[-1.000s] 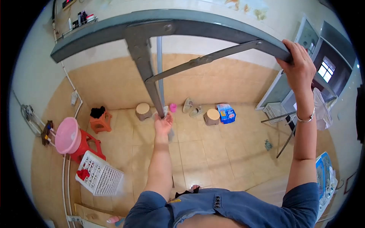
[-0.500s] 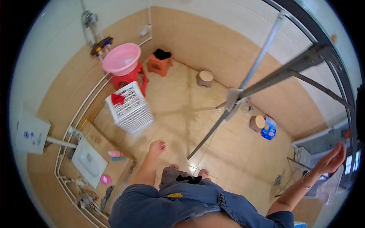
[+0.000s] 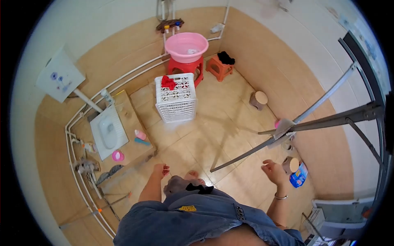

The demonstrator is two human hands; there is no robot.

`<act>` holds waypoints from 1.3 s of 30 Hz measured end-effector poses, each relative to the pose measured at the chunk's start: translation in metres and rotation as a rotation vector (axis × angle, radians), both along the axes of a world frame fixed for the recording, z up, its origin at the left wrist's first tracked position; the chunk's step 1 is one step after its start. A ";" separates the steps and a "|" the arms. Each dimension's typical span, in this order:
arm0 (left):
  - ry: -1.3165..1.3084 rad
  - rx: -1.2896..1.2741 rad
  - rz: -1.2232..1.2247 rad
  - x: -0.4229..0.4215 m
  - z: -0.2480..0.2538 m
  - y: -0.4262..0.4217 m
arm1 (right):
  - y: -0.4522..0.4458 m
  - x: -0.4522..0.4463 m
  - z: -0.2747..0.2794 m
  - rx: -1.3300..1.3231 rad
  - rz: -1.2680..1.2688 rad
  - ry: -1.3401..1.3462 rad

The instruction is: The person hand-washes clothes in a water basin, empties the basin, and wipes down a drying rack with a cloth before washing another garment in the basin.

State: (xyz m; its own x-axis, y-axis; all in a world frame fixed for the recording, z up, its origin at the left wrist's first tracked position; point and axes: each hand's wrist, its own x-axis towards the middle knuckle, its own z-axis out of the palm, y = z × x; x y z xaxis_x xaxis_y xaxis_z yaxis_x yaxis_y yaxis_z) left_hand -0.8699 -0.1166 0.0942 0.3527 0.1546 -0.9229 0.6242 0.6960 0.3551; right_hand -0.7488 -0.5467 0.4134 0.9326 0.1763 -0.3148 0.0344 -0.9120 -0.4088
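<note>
Low in the view, my left hand (image 3: pixel 161 169) is off to the left of my body, its fingers curled together; whether anything small is inside does not show. My right hand (image 3: pixel 274 171) is raised on the right with its fingers apart and nothing in it. A grey metal frame (image 3: pixel 338 119) stands on the right, apart from both hands, with one leg reaching the tiled floor between them. The white crate (image 3: pixel 177 110), with a red cloth (image 3: pixel 168 83) on top, stands farther ahead.
A pink basin (image 3: pixel 186 46) rests on a red stool (image 3: pixel 198 70). Beside it is an orange stool (image 3: pixel 218 68) with a black cloth. A squat toilet (image 3: pixel 108 132) is on the left ledge. Round stools (image 3: pixel 259 99) and a blue packet (image 3: pixel 298 175) line the right wall.
My right hand has let go of the metal frame and come down toward my body. My left hand has left the frame's post. The view has turned left, bringing the toilet into sight.
</note>
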 end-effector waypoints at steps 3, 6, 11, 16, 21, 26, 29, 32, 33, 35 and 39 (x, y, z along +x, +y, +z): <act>0.037 0.048 -0.005 -0.017 0.017 -0.005 | 0.008 0.004 -0.016 0.007 0.080 0.126; 0.024 0.103 -0.099 -0.029 0.018 0.006 | 0.014 0.011 -0.047 0.046 0.093 0.211; 0.065 0.198 -0.222 -0.028 -0.008 0.027 | 0.038 0.038 -0.062 0.106 0.168 0.225; 0.167 0.181 -0.368 0.025 -0.031 0.047 | 0.072 0.090 -0.067 0.079 0.162 0.270; 0.033 0.269 -0.491 0.115 -0.031 0.085 | 0.129 0.164 -0.076 -0.012 0.185 0.283; -0.074 0.262 -0.411 0.208 -0.030 0.139 | 0.186 0.231 -0.086 0.242 0.159 0.260; -0.069 0.289 -0.387 0.251 -0.032 0.162 | 0.192 0.256 -0.095 0.180 0.114 0.334; -0.050 0.299 -0.393 0.272 -0.041 0.165 | 0.169 0.276 -0.115 0.081 0.133 0.365; -0.057 0.293 -0.385 0.280 -0.044 0.166 | 0.163 0.286 -0.120 0.057 0.144 0.369; -0.047 0.251 -0.377 0.288 -0.054 0.161 | 0.153 0.309 -0.127 0.026 0.122 0.375; 0.045 0.168 -0.311 0.303 -0.061 0.138 | 0.150 0.366 -0.132 0.063 0.046 0.486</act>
State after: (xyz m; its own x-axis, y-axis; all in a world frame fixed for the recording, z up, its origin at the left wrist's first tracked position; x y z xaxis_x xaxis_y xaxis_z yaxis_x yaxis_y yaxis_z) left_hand -0.5666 0.0212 0.0332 0.3663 0.1973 -0.9093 0.8148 0.4039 0.4159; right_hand -0.3828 -0.3971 0.2815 0.6715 0.2469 -0.6987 -0.1342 -0.8868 -0.4423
